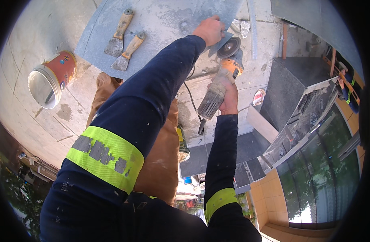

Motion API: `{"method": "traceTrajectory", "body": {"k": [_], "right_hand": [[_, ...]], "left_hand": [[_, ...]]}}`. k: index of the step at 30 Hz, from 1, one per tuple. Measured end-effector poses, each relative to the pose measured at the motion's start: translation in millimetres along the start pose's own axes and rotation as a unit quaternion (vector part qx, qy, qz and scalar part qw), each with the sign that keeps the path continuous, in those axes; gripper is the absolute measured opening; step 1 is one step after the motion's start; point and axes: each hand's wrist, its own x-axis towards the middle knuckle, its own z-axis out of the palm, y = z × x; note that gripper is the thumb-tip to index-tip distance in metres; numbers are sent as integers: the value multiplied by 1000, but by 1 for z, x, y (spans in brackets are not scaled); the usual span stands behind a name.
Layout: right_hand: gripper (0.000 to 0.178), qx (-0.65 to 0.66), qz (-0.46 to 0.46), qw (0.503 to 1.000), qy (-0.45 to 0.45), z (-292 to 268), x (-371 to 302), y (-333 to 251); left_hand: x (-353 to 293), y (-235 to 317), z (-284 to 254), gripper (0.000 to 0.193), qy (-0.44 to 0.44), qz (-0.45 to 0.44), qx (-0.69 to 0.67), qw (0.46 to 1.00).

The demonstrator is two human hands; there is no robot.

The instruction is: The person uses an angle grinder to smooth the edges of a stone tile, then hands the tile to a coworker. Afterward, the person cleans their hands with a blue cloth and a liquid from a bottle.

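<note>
My right hand [230, 99] is wrapped round the body of a dusty angle grinder [214, 93] with an orange gear head. Its round disc [229, 47] faces the edge of a thin blue-grey tile piece [221, 44]. My left hand [210, 31] grips that piece with curled fingers, close to the disc; whether disc and piece touch, I cannot tell. Beneath the left hand lies a large grey slab [160, 24]. Two putty knives with wooden handles rest on it: one putty knife [121, 32] farther off, the other putty knife [129, 51] nearer.
A red and white bucket [64, 66] lies tipped on the concrete floor at left. Broken tile bits [244, 28] are beyond the disc. The grinder's black cord [191, 99] hangs near my legs. Dark stacked slabs [283, 88] stand at right, with another person [348, 86] behind them.
</note>
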Motion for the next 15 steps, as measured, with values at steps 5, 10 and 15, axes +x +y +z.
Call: {"method": "traceTrajectory", "body": {"k": [5,10,15], "right_hand": [[34,-3,-5,1000,4,3,1,-2],[31,44,-20,999,18,-1,15,-14],[28,91,-43,995,20,-24,11,-24]], "left_hand": [[-4,-3,5,13,50,22,5,998],[-6,-4,7,14,60,46,-1,997],[-12,-3,7,39,21,70,41,996]]}}
